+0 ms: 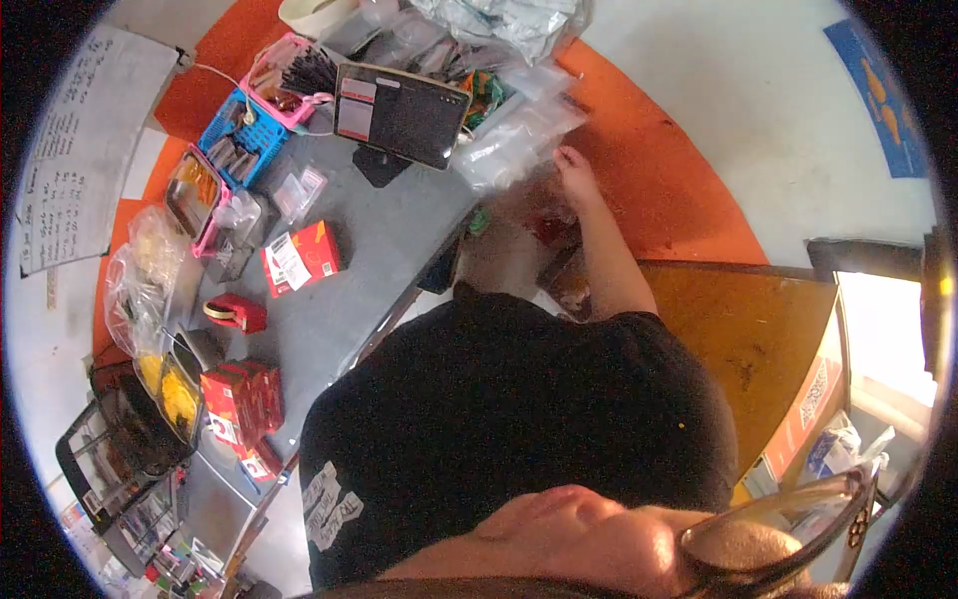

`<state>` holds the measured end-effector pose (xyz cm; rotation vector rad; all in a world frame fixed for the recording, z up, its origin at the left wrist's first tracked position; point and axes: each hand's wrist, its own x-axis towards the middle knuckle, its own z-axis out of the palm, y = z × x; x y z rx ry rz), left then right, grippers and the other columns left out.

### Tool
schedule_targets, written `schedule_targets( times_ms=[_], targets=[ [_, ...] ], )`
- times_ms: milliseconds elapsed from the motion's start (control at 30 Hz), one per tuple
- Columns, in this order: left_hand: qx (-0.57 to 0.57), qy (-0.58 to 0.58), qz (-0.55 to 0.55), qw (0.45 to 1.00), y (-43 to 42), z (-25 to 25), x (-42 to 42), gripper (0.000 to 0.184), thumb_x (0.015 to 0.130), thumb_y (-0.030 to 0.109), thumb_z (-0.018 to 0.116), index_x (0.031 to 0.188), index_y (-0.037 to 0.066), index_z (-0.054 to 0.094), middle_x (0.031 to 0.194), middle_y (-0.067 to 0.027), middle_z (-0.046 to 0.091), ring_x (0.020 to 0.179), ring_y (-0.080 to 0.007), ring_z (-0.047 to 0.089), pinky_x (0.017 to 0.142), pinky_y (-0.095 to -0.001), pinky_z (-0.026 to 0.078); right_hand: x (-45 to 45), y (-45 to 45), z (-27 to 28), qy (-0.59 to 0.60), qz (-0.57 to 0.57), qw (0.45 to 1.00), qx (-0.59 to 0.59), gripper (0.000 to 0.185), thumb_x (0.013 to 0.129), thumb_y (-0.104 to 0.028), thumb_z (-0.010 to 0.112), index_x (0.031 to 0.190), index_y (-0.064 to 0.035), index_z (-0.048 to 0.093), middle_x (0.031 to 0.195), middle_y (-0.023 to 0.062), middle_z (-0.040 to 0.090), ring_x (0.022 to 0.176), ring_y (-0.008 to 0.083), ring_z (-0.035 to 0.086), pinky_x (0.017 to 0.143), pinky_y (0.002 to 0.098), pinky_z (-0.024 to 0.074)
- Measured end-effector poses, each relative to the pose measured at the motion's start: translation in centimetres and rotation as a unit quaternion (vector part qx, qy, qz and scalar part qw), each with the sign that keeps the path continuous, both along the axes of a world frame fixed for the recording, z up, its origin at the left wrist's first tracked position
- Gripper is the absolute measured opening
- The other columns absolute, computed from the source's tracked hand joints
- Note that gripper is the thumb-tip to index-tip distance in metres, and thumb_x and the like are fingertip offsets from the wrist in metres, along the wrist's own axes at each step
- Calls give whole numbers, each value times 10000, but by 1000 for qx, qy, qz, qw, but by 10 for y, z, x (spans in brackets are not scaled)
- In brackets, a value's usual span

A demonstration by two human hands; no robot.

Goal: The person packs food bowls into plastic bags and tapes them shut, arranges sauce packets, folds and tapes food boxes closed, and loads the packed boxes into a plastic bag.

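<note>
My right hand (575, 176) is stretched out past the far corner of the table. Its fingers look closed at the edge of a clear plastic bag (509, 145), though the exact contact is hard to see. This bag lies among other crumpled clear bags. Left of it, a phone or tablet (399, 112) stands on a black stand (379, 165) with its screen lit. I cannot see my left hand; my black shirt fills the middle of the view.
On the grey table (344, 215) are a red box with a white label (301, 260), a red tape dispenser (237, 312) and stacked red boxes (244, 399). A blue basket (242, 137) and pink baskets line the wall side. A brown panel (738, 349) stands to the right.
</note>
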<state>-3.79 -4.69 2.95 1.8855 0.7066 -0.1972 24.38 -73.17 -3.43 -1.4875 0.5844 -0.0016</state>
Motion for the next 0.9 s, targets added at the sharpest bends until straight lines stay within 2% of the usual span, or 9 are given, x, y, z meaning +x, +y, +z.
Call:
schedule_targets(
  times_ms=[100, 433, 467, 500, 567, 733, 800, 833, 900],
  targets=[
    [-78, 26, 9, 997, -8, -11, -8, 452, 860, 274, 606, 1183, -21, 491, 1181, -180, 536, 1104, -268, 509, 935, -383, 394, -18, -6, 64, -58, -36, 966, 249, 221, 893, -226, 579, 1033, -56, 563, 984, 38, 593, 926, 156, 537, 798, 292, 445],
    [-358, 81, 18, 930, -49, -73, 24, 406, 893, 234, 577, 1189, -28, 486, 1170, -158, 547, 1109, -236, 508, 947, -365, 384, -9, -22, 97, -259, 20, 889, 378, 198, 881, -182, 577, 1022, -44, 576, 979, 37, 590, 877, 147, 545, 787, 279, 438],
    [-385, 84, 22, 919, -47, -96, 23, 401, 896, 230, 574, 1190, -29, 485, 1168, -156, 548, 1110, -232, 507, 948, -363, 383, 25, -30, 56, -162, 163, 972, 50, 181, 876, -171, 574, 1002, -42, 582, 930, 26, 588, 824, 144, 538, 749, 276, 437],
    [-389, 82, 27, 917, -53, -43, 28, 401, 896, 230, 574, 1190, -29, 485, 1168, -156, 548, 1110, -232, 507, 948, -363, 383, 39, -25, 49, -43, 281, 916, -284, 165, 870, -160, 572, 982, -40, 588, 882, 16, 586, 771, 140, 531, 711, 272, 435],
    [-111, 8, -261, 959, -131, 78, 78, 296, 938, 138, 491, 1201, 4, 492, 1079, -78, 587, 1043, -141, 519, 910, -299, 396, 50, -10, 72, -69, 247, 939, -230, 147, 869, -159, 565, 951, -40, 594, 847, 4, 576, 739, 132, 517, 687, 269, 428],
    [-94, 4, -264, 960, -131, 90, 76, 293, 939, 128, 486, 1212, 23, 491, 1052, -71, 589, 1010, -142, 528, 892, -268, 401, 50, -2, 168, -186, 128, 974, -8, 136, 869, -160, 552, 908, -39, 599, 819, -4, 564, 718, 118, 503, 673, 253, 423],
    [-149, -9, -232, 961, -128, 85, 73, 293, 939, 127, 483, 1212, 20, 490, 1052, -72, 588, 1012, -142, 529, 896, -270, 400, 26, -2, 194, -317, 82, 916, 233, 197, 892, -237, 546, 895, -46, 594, 796, -13, 559, 710, 116, 503, 674, 244, 425],
    [-195, 9, -219, 956, -129, 88, 69, 296, 937, 127, 484, 1214, 24, 490, 1056, -72, 588, 1011, -142, 529, 897, -269, 400, 28, -12, 193, -319, 89, 915, 229, 197, 892, -237, 546, 895, -46, 594, 796, -13, 559, 710, 116, 503, 674, 244, 425],
    [-241, 35, -205, 948, -130, 94, 59, 299, 934, 126, 485, 1216, 27, 491, 1060, -71, 587, 1010, -142, 529, 898, -269, 399, 20, -28, 165, -171, 162, 957, -167, 325, 907, -349, 520, 957, -32, 574, 869, 18, 558, 747, 134, 515, 685, 273, 437]
  ],
)
